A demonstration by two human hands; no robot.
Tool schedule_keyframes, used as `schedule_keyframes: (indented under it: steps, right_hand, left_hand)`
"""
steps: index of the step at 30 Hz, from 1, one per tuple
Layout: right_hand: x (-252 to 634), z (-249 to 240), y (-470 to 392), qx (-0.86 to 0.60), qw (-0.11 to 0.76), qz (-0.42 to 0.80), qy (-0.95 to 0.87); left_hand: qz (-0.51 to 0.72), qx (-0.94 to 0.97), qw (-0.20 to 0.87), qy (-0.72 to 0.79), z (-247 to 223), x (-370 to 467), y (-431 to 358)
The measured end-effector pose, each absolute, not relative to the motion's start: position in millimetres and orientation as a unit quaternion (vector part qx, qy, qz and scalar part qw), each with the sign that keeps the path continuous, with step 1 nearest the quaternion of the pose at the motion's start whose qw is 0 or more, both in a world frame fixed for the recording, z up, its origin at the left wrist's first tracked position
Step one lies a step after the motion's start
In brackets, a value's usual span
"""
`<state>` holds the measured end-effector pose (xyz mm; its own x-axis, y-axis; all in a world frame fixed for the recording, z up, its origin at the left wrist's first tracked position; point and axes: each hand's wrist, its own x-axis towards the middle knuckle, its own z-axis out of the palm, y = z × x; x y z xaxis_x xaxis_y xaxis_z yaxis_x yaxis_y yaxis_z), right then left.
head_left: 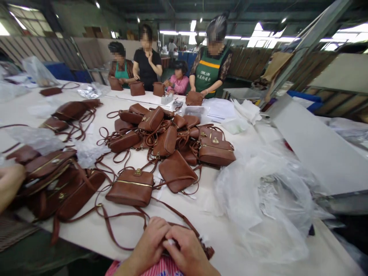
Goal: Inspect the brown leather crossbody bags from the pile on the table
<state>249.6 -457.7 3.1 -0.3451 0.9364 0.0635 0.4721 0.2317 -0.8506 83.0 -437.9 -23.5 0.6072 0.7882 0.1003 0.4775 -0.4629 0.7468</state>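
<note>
My left hand (152, 239) and my right hand (185, 247) are close together at the table's near edge, fingers curled in. A small whitish bit shows between them, too small to name. Brown leather, partly hidden, lies under and behind my hands, with a strap (179, 212) running up from it and a dark end (209, 252) at the right. Just beyond lies a brown handbag (130, 188) with a gold zip and clasp. Another brown bag (178, 171) rests behind it, in front of a large pile of brown bags (163, 140).
More brown bags (83, 191) lie at the left, near another person's hand (11, 182). A big clear plastic bag (267, 203) with white scraps sits at the right. Several people stand or sit across the white table (207, 191), some holding brown bags. Papers (220, 109) lie at the back.
</note>
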Motion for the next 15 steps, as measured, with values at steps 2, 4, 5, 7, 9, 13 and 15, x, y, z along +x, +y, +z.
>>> schedule_keyframes:
  steps: [2,4,5,7,9,13,15]
  right_hand:
    - [244,8,-453,-0.494,0.302,0.428,-0.694]
    - [246,11,-452,-0.476,0.308,0.464,-0.681]
    - [248,11,-454,-0.462,0.316,0.474,-0.68]
    - [255,7,-462,-0.449,0.339,0.481,-0.672]
    - [262,-2,-471,-0.488,0.377,0.486,-0.619]
    - [284,-14,-479,-0.602,0.416,0.443,-0.518]
    - [294,-14,-477,-0.594,0.341,0.418,-0.597]
  left_hand:
    - [0.253,0.791,0.389,0.398,-19,85,-436]
    - [0.273,0.775,0.403,0.403,-18,84,-435]
    - [0.279,0.775,0.402,0.399,-20,82,-435]
    - [0.284,0.788,0.392,0.379,-24,80,-433]
    - [0.274,0.804,0.382,0.364,-30,77,-433]
    - [0.258,0.804,0.368,0.39,-38,74,-434]
    - [0.271,0.79,0.36,0.416,-39,74,-434]
